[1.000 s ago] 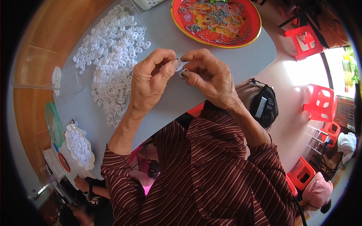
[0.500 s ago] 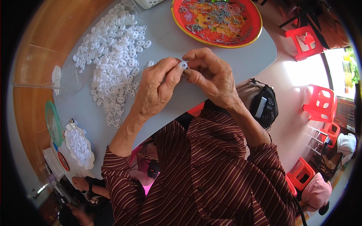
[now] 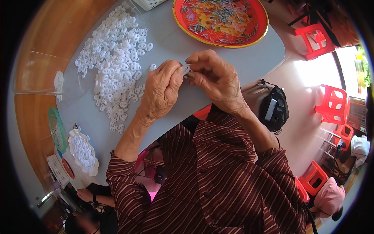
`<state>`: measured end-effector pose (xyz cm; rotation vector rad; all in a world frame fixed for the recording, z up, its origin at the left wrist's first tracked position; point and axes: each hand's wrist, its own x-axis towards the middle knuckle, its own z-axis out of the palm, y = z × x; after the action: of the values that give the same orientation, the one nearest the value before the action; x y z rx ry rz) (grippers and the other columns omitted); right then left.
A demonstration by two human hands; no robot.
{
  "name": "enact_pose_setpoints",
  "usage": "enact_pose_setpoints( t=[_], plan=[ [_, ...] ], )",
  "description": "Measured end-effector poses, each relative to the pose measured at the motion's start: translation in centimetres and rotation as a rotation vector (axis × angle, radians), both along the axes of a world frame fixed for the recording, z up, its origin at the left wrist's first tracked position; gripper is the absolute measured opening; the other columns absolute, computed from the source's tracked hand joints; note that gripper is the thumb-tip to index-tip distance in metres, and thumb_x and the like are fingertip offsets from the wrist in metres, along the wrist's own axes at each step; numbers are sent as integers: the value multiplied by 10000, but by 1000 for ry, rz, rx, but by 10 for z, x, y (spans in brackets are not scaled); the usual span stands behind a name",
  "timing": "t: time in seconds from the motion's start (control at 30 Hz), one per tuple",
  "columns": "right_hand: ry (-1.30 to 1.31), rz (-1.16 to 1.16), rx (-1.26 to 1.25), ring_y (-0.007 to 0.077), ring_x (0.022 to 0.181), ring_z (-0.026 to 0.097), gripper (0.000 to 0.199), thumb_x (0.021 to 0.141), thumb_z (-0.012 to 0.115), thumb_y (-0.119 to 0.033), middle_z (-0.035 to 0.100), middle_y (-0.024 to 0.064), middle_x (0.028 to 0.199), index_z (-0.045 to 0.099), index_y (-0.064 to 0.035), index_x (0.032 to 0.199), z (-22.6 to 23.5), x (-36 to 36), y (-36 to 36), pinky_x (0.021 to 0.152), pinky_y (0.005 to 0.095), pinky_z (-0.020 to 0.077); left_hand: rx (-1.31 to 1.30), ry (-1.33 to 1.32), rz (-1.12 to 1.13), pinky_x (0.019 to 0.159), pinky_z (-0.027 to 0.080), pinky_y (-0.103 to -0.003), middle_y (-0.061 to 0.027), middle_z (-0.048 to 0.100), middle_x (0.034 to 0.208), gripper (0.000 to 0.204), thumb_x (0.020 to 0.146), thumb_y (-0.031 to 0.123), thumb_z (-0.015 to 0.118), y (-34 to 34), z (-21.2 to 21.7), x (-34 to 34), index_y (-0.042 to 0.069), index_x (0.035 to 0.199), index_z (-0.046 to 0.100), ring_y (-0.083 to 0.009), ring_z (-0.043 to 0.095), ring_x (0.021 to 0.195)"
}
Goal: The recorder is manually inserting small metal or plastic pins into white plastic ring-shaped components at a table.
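Observation:
My left hand [image 3: 161, 91] and my right hand [image 3: 216, 80] meet over the grey table [image 3: 249, 62], both pinching one small white plastic piece [image 3: 185, 70] between thumbs and fingertips. To the left of my left hand lies a wide heap of similar white plastic pieces [image 3: 115, 64]. A red round tray [image 3: 222, 21] with a flower pattern, holding several small metal parts, stands beyond my hands at the table's far side.
A white basket [image 3: 150, 4] shows at the top edge. A clear bag of white pieces [image 3: 82, 152], a green sieve [image 3: 57, 128] and another person's hand [image 3: 83, 194] are at the lower left. Red plastic stools [image 3: 335, 103] stand on the floor at right.
My hands have stayed together on the small white piece, with my left fingers shifting their hold on it. The heap and tray have not moved.

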<state>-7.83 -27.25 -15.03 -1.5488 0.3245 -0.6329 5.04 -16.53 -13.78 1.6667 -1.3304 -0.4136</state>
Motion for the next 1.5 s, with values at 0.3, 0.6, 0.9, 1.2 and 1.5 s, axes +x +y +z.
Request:
enact_pose_setpoints(
  t=[0.3, 0.6, 0.9, 1.2, 1.5],
  plan=[
    [19, 12, 43, 139, 788, 623, 257, 814, 630, 33, 643, 91, 835, 523, 13, 1047, 3, -2, -1, 710, 263, 513, 37, 71, -6, 544, 398, -308, -117, 451, 665, 125, 931, 87, 471, 2, 8, -1, -22, 871, 472, -216, 440, 576],
    [25, -32, 49, 135, 780, 625, 259, 810, 647, 11, 645, 89, 827, 520, 10, 1035, 4, -2, 1, 699, 262, 510, 27, 49, 3, 542, 395, -304, -99, 463, 657, 138, 934, 102, 470, 2, 7, -2, -25, 884, 490, -180, 436, 572],
    [2, -73, 2, 145, 767, 642, 249, 813, 644, 8, 656, 97, 805, 517, 4, 1028, 3, -2, 2, 684, 262, 514, -75, 101, 105, 537, 386, -292, -82, 461, 647, 174, 947, 141, 462, 0, -3, -12, -19, 909, 517, -156, 428, 571],
    [12, -64, -26, 145, 769, 641, 243, 805, 622, 51, 659, 101, 821, 522, 9, 1022, 2, -2, 3, 696, 268, 519, -59, 78, 58, 541, 394, -305, -103, 468, 656, 150, 936, 118, 464, 0, 1, -4, -20, 891, 504, -184, 436, 564],
    [19, 16, 45, 130, 765, 618, 246, 805, 606, 69, 644, 87, 813, 521, 16, 1030, 3, -3, 0, 704, 265, 513, 50, 74, -62, 544, 398, -325, -129, 480, 656, 124, 913, 79, 463, -1, 9, 5, -24, 845, 464, -230, 454, 566]
  ],
)
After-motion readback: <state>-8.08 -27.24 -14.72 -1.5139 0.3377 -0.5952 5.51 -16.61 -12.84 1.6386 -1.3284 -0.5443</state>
